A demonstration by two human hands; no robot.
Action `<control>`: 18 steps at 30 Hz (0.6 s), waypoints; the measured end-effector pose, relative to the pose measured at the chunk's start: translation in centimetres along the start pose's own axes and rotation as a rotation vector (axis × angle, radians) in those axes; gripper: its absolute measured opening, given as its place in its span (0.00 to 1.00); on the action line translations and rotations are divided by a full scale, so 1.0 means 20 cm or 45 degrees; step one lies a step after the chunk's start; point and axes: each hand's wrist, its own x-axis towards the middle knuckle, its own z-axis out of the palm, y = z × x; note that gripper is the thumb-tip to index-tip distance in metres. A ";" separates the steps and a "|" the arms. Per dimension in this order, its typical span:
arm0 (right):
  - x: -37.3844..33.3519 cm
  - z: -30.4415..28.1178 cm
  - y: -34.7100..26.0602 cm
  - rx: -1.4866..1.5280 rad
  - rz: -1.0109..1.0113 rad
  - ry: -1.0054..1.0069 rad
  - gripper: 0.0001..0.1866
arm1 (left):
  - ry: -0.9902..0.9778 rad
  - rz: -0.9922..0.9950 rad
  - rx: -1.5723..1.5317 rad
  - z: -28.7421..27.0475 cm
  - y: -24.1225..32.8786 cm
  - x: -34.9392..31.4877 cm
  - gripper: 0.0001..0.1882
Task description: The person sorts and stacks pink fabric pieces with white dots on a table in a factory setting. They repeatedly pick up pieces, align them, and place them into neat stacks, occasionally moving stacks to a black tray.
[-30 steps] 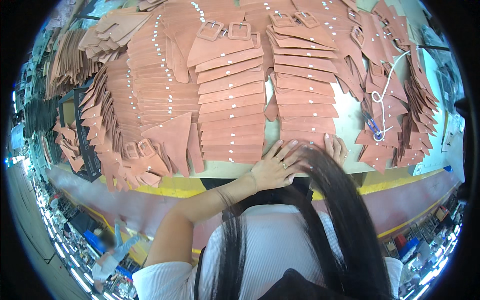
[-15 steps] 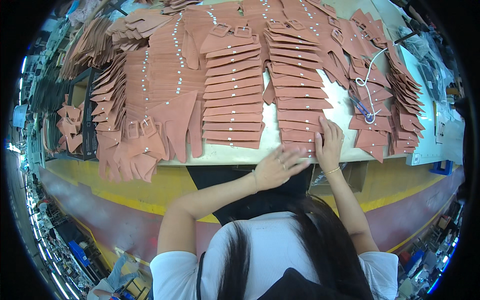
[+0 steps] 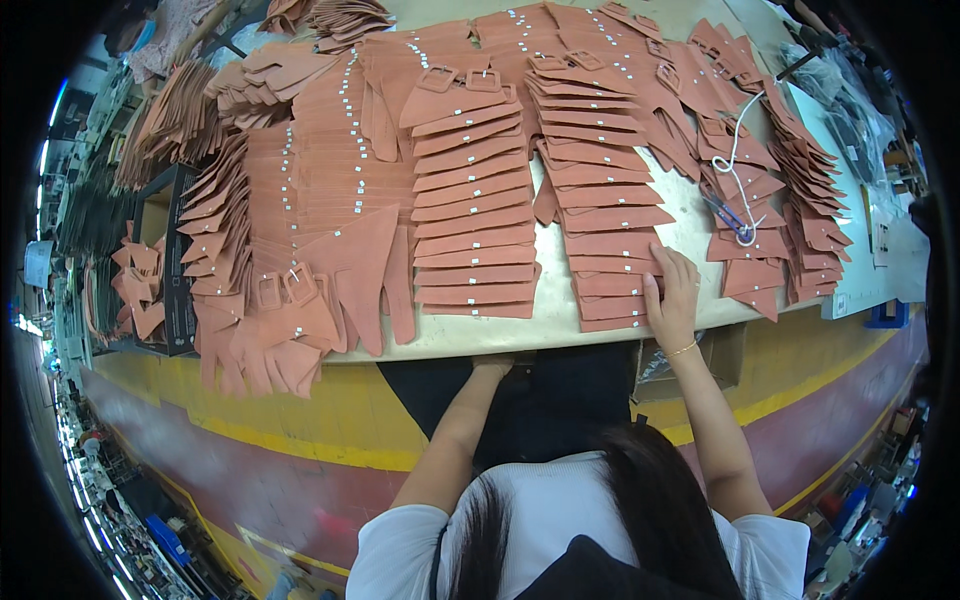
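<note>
In the head view, we see the right hand (image 3: 677,292) palm down at the right edge of the right-hand column of labelled tan leather panels (image 3: 598,219), near the table's front edge. Its fingers are loosely extended, thumb parted from them; they appear to rest on the panel ends, and we see nothing gripped. The left hand (image 3: 493,361) is mostly hidden at the rim of the table (image 3: 690,212), below a second column of panels (image 3: 470,240); we cannot tell how its fingers stand or whether they hold anything.

We judge the panels light, thin and bendable, yet stiff enough to lie flat. Being overlapped, they could slide over one another if pushed, so we would pinch one panel by its exposed near edge or side end, off the small white label. The square buckles (image 3: 550,62) at the column's far end probably add weight there. To the right lie blue-handled thread snips (image 3: 726,213) and a white cord (image 3: 736,150).
</note>
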 end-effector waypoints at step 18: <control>0.01 0.00 0.00 0.003 -0.018 0.051 0.21 | -0.310 0.091 0.216 0.14 0.15 0.01 0.29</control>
